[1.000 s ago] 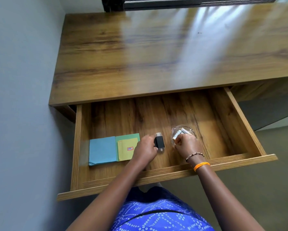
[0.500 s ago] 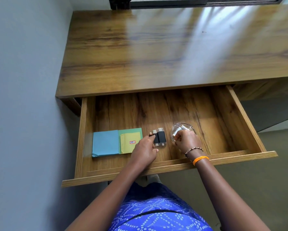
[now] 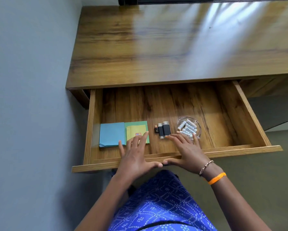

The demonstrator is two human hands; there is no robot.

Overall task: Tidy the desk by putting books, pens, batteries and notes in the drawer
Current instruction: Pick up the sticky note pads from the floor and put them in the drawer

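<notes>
The wooden drawer (image 3: 249, 114) stands pulled out under the desk top (image 3: 173, 47). In its front left lie a blue note pad (image 3: 111, 134) and a green pad with a yellow note (image 3: 136, 129) on top. Three small black sticks with metal ends (image 3: 163, 130) lie side by side in the middle. A clear glass dish (image 3: 198, 129) to their right holds several white batteries (image 3: 187, 128). My left hand (image 3: 135, 157) and my right hand (image 3: 186, 152) hover flat with fingers spread over the drawer's front edge, holding nothing.
A grey wall (image 3: 31, 97) runs close along the desk's left side. The drawer's front panel (image 3: 239, 150) juts toward my lap. A dark window frame (image 3: 173, 0) sits at the desk's far edge. Floor shows at the right (image 3: 264, 180).
My left hand has let go of the black sticks and my right hand has left the glass dish. Both have pulled back to the drawer's front edge with fingers spread.
</notes>
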